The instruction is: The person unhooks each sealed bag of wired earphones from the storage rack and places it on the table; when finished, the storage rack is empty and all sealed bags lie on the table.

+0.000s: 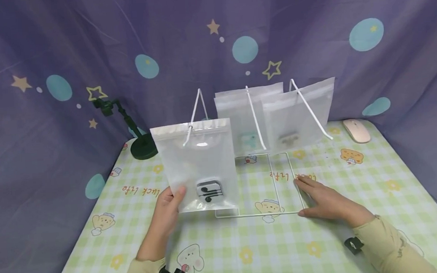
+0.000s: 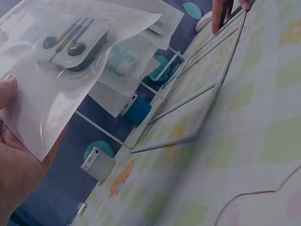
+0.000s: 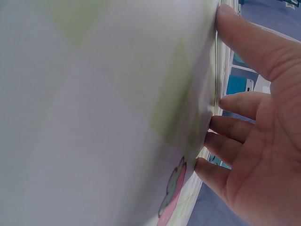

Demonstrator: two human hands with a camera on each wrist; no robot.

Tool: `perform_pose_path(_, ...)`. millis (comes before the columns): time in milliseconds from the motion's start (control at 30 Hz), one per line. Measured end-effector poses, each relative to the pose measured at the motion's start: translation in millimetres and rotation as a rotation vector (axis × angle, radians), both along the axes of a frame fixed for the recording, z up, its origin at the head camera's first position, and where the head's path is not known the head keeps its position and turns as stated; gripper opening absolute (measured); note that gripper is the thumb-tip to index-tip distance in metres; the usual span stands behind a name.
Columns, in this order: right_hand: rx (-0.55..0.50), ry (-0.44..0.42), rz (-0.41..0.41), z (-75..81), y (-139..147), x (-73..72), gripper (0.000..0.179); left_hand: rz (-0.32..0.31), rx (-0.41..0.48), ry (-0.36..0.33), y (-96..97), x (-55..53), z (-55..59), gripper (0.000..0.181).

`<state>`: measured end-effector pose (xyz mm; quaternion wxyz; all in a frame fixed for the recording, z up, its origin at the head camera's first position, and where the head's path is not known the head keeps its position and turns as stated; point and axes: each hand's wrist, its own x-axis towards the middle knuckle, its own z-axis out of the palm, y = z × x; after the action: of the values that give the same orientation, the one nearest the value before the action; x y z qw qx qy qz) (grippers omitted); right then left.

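A frosted zip bag [image 1: 193,163] with wired earphones in a clear case [image 1: 210,191] hangs on the left prong of a white wire rack [image 1: 260,214]. My left hand [image 1: 169,209] pinches its lower left side, thumb in front and fingers behind; the left wrist view shows the bag [image 2: 51,103] close up. My right hand [image 1: 323,201] touches the rack's right base corner with thumb and fingertips spread. Two more frosted bags hang on the other prongs: the middle bag [image 1: 236,118] holds something teal, the right bag [image 1: 297,118] something brownish-grey.
A dark green desk lamp [image 1: 143,146] stands at the back left, and a pale pink mouse [image 1: 357,131] lies at the back right. Behind the rack, the left wrist view shows a blue block [image 2: 137,111] and a white block [image 2: 99,164]. A checked cloth [image 1: 245,240] covers the table.
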<state>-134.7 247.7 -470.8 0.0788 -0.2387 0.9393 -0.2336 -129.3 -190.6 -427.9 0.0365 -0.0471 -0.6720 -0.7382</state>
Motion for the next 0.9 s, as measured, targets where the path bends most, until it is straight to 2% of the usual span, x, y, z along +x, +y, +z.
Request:
perform_pose_path(200, 0.003, -0.002, 0.002, 1.9, -1, 0.3, 0.093, -0.011, 0.005, 0.065, -2.9, 17.2, 0.0, 0.030)
perform_pose_path(500, 0.009, -0.002, 0.003, 0.6, 0, -0.3, 0.093, -0.012, -0.006, 0.182, -10.7, 41.6, 0.0, 0.034)
perform_pose_path(600, 0.007, -0.006, 0.001, 0.9, -1, -0.1, 0.093, -0.031, -0.002, 0.223, -13.2, 49.2, 2.7, 0.034)
perform_pose_path(733, 0.005, -0.014, -0.002, 1.7, -1, 0.4, 0.093, -0.077, 0.044, 0.279, -15.9, 55.1, 9.1, 0.034)
perform_pose_path(900, 0.003, -0.020, -0.007, 2.2, -1, 1.1, 0.093, -0.133, 0.181, 0.357, -24.0, 55.7, 15.0, 0.034)
